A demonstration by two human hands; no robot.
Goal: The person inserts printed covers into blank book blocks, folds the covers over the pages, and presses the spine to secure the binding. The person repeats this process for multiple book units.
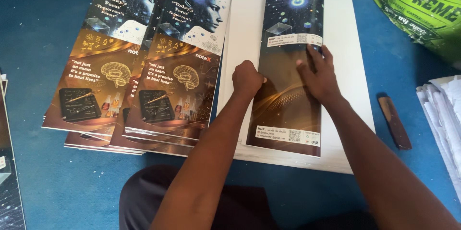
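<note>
Two hands press on one glossy printed cover (288, 81) that lies folded over a stack of white sheets (348, 57). This cover, dark blue at its far end and brown-gold at its near end, sits directly under both hands, its curled far edge rising beyond the fingertips and its near edge reaching back toward the wrists. The left hand (247, 80) is curled into a loose fist, knuckles and heel bearing down on the cover's left edge, right where that edge meets the bare white paper. I cannot tell whether anything is tucked inside the fist. The right hand (318, 77) lies flat with its fingers (314, 52) stretched forward and slightly fanned, palm down on the brown part, fingertips touching a pale label strip across the cover. Neither hand grips or lifts; both simply push downward, close beside each other with a narrow gap of cover between them.

To the left of the left hand, near but apart from the white stack, rest overlapping piles of finished covers (144, 66) with the same blue and gold artwork. To the right of the right forearm, well apart from the stack, a short brown wooden stick (394, 123) lies on the blue floor (38, 33). Farther right sits a heap of white paper (444, 114), and beyond the right hand's fingertips, off to the right, a green sack (422, 4)
</note>
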